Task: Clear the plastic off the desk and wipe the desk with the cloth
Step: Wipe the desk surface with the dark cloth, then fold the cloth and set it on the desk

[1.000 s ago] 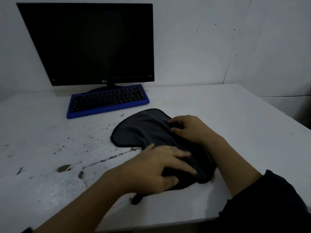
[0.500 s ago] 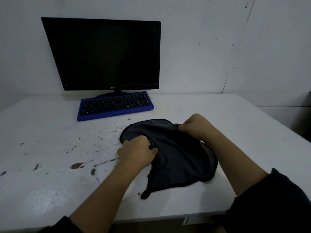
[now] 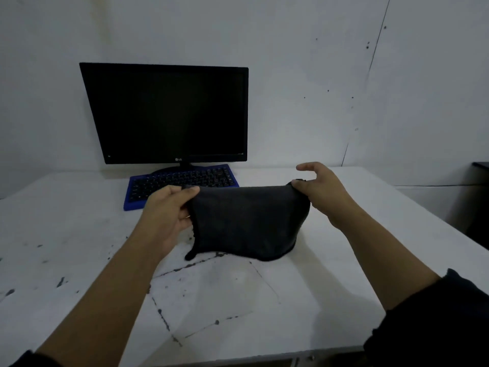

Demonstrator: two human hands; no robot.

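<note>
A dark grey cloth [image 3: 246, 221] hangs stretched between my two hands above the white desk [image 3: 79, 234]. My left hand [image 3: 166, 210] pinches its upper left corner. The upper right corner is pinched by my right hand [image 3: 317, 186], whose other fingers are spread. The cloth's lower edge droops down to the desk surface or just above it. No plastic is visible on the desk.
A black monitor [image 3: 169, 115] stands at the back against the wall, with a blue-framed keyboard [image 3: 182, 181] in front of it, just behind the cloth. The desk's paint is chipped and cracked, with dark flecks at the left and front. The desk's front edge [image 3: 264, 356] is near me.
The cloth lay flat on the desk under my hands; both hands then gripped it and lifted it, spread between them. The view tilted up.
</note>
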